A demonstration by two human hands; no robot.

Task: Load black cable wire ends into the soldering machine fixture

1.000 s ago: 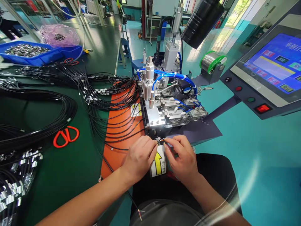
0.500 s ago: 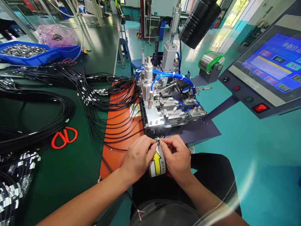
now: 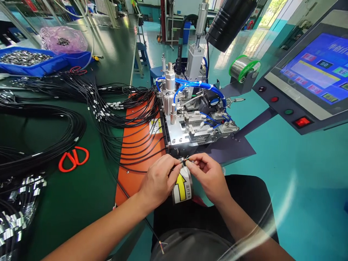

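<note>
My left hand (image 3: pixel 159 179) pinches a black cable near its stripped end, thumb against forefinger. Thin wires (image 3: pixel 187 158) fan out from that end, and my right hand (image 3: pixel 210 179) is closed on them with thumb and forefinger. Just below the fingertips is a round part with a yellow arrow label (image 3: pixel 182 188). Both hands are in front of the lit metal machine (image 3: pixel 201 127), apart from it. Another cable end with coloured bare wires (image 3: pixel 161 246) hangs over my lap. Which strands my right fingers grip is too small to tell.
Many black cables (image 3: pixel 108 145) run over the orange plate (image 3: pixel 133 152) and green table (image 3: pixel 92 195). Red-handled scissors (image 3: pixel 73 159) lie left. A blue tray (image 3: pixel 29 61) holds small metal parts. A solder wire spool (image 3: pixel 241 69) and touchscreen panel (image 3: pixel 312 76) stand right.
My right hand has shifted slightly right and its fingers have rearranged on the wires. My left hand keeps its pinch on the cable almost unmoved.
</note>
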